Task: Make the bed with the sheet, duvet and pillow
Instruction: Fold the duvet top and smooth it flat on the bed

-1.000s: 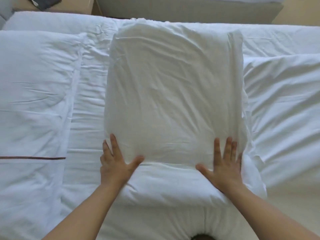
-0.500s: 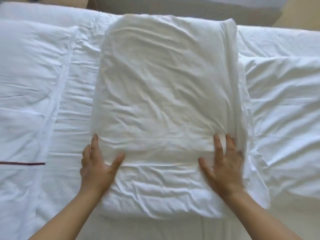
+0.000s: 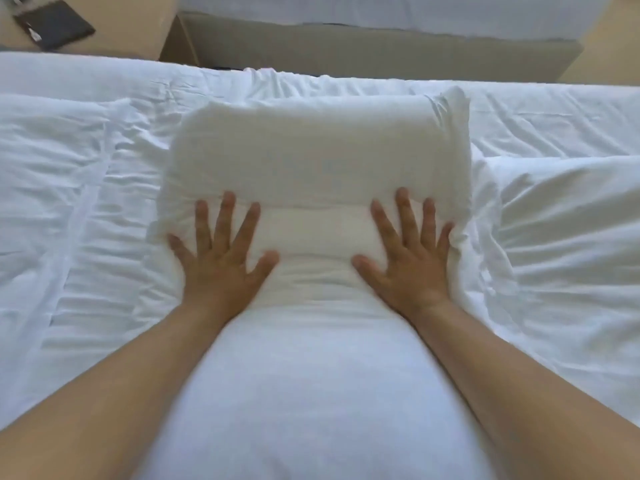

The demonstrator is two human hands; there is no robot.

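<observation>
The left hand (image 3: 221, 261) and the right hand (image 3: 412, 261) press flat, fingers (image 3: 227, 213) spread apart and gripping nothing, on the white pillow (image 3: 318, 154) in the middle of the bed (image 3: 554, 112), so an uneven push could slide it crooked or crease the bedding beneath.

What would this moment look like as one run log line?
step: pressing pillow | left hand: flat on pillow | right hand: flat on pillow | pillow: lying on white bed

Bright, soft daylight; slight motion blur, wide-angle bending at edges.
</observation>
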